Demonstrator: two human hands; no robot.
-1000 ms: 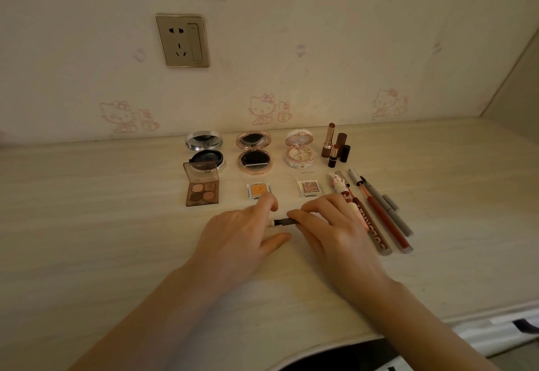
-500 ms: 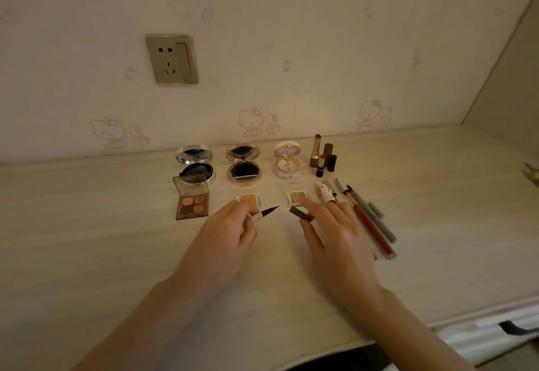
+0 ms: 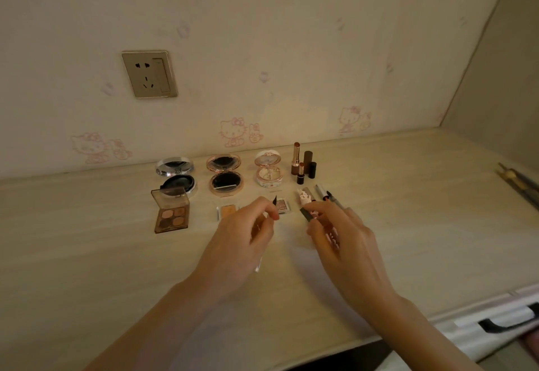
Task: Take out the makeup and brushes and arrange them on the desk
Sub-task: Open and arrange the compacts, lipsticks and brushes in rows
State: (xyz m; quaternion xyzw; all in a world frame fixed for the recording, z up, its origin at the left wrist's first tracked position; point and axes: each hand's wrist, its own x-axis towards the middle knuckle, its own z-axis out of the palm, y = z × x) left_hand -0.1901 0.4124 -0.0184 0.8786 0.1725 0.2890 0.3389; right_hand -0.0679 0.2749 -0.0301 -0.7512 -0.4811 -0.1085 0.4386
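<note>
A slim liner pen with a dark pointed tip (image 3: 274,200) is pinched between the thumb and curled fingers of the left hand (image 3: 242,242), tip upward, raised over the pale wood-grain surface (image 3: 87,254). A small dark cap (image 3: 305,214) is gripped between the thumb and fingertips of the right hand (image 3: 344,242). The two hands are held apart, with a narrow gap between the pen tip and the cap.

Just beyond the left hand's fingertips a small clear pan of orange shadow (image 3: 227,211) and a small clear pan of pink glitter shadow (image 3: 282,205) are laid flat. To the left of that hand a brown four-colour eyeshadow palette (image 3: 171,213) is seen with its lid raised.

Farther back, near the wall, three open round compacts are lined up: a silver one (image 3: 175,178), a rose-gold one (image 3: 224,175) and a white one with pink decoration (image 3: 268,172). To their right a cluster of brown and black lipsticks (image 3: 303,163) is stood upright.

Just beyond the right hand a tube with a white cartoon cap (image 3: 304,198) and several grey pencils (image 3: 326,197) are laid side by side, partly hidden by the fingers.

A beige wall socket (image 3: 149,74) is mounted high on the wall.
</note>
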